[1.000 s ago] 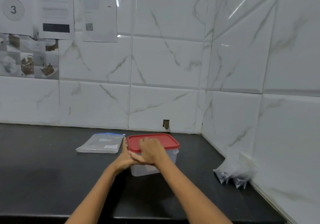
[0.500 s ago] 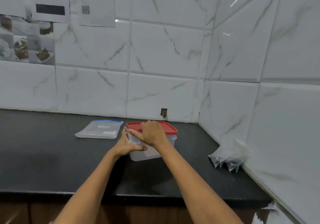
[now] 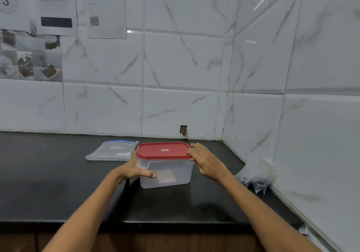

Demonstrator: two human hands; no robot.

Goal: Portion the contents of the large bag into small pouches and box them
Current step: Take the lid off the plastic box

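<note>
- Two bare forearms reach forward over a black countertop (image 3: 58, 183) to a clear plastic box (image 3: 167, 172) with a red lid (image 3: 163, 150), standing near the corner.
- Left hand (image 3: 134, 169) grips the box's left wall, its fingers hidden behind.
- Right hand (image 3: 206, 161) rests straight-fingered against the lid's right edge.
- A flat zip bag (image 3: 113, 151) lies just left; blurred clear pouches (image 3: 255, 177) sit by the right wall.

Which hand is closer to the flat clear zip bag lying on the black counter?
Left. The left hand holds the box's left side, just right of the flat clear zip bag; the right hand rests at the red lid's far right edge.

Right hand (image 3: 207, 161) off lid (image 3: 163, 150) — beside it
</note>
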